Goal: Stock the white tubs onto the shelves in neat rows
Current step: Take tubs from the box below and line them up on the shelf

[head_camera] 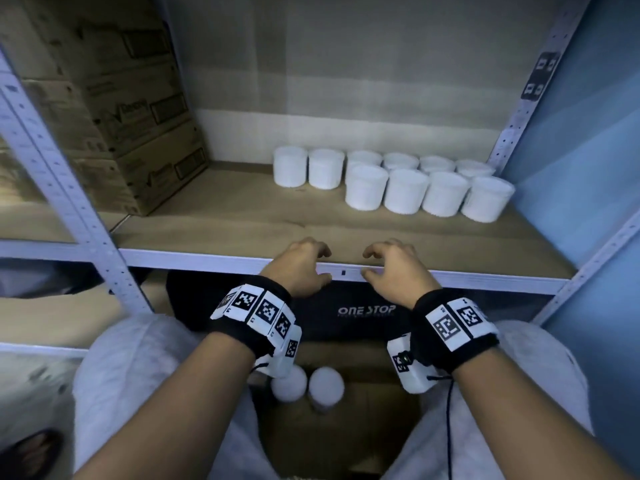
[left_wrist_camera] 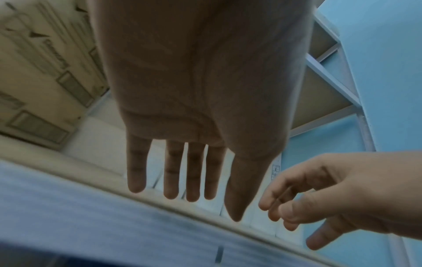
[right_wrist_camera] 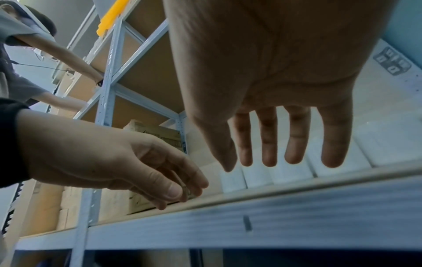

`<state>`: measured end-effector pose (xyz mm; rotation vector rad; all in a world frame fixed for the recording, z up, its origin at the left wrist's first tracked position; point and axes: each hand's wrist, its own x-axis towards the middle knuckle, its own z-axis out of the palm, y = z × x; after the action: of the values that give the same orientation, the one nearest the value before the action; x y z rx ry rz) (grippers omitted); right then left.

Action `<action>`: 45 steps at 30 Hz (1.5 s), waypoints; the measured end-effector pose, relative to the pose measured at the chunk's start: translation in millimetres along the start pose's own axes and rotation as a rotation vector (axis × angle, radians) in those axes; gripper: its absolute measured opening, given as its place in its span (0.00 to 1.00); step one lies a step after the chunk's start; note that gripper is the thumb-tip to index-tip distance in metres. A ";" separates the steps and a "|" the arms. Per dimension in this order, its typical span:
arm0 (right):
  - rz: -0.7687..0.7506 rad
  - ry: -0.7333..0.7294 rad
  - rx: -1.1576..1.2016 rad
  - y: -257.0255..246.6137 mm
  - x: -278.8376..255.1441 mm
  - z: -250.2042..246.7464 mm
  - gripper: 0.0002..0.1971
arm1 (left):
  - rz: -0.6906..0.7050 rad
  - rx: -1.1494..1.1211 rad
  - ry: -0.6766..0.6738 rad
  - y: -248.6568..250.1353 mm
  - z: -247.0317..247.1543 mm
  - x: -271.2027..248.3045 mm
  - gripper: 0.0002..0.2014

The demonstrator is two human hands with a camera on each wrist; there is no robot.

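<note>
Several white tubs [head_camera: 405, 190] stand in two rows at the back right of the brown shelf [head_camera: 242, 220]; the front row holds fewer and starts further right. Two more white tubs [head_camera: 325, 388] sit low down in a cardboard box between my forearms. My left hand [head_camera: 304, 268] and right hand [head_camera: 391, 268] hover side by side over the shelf's front rail [head_camera: 194, 259], palms down, fingers loose and empty. The left wrist view shows straight fingers [left_wrist_camera: 171, 173] with nothing in them. In the right wrist view the fingers [right_wrist_camera: 269, 139] hang relaxed before the tubs [right_wrist_camera: 258, 175].
Stacked cardboard boxes [head_camera: 114, 109] fill the shelf's left end. Perforated steel uprights [head_camera: 59, 174] frame the bay, with a blue wall [head_camera: 588, 140] on the right. A black "ONE STOP" bag [head_camera: 363, 311] lies on the shelf below. Another person [right_wrist_camera: 20, 63] works at a neighbouring rack.
</note>
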<state>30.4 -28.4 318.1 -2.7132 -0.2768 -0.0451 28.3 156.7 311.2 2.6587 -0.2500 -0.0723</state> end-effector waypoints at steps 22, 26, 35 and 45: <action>0.243 -0.643 -0.008 66.7 -25.6 264.2 0.26 | -0.411 0.006 -0.466 -138.5 234.2 -20.3 0.25; 0.320 -0.729 -0.003 84.8 -20.7 299.2 0.34 | -0.406 0.127 -0.579 -149.7 271.6 -7.7 0.38; 0.317 -0.715 0.060 103.3 -7.1 354.9 0.41 | -0.406 0.172 -0.570 -168.1 306.7 6.1 0.40; 0.322 -0.650 0.028 107.2 -2.2 376.0 0.38 | -0.336 0.389 -0.461 -178.5 323.8 5.5 0.38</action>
<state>46.2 26.8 -68.7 -2.6272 -0.0139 0.9287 32.7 167.4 -58.4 3.0108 0.0504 -0.8261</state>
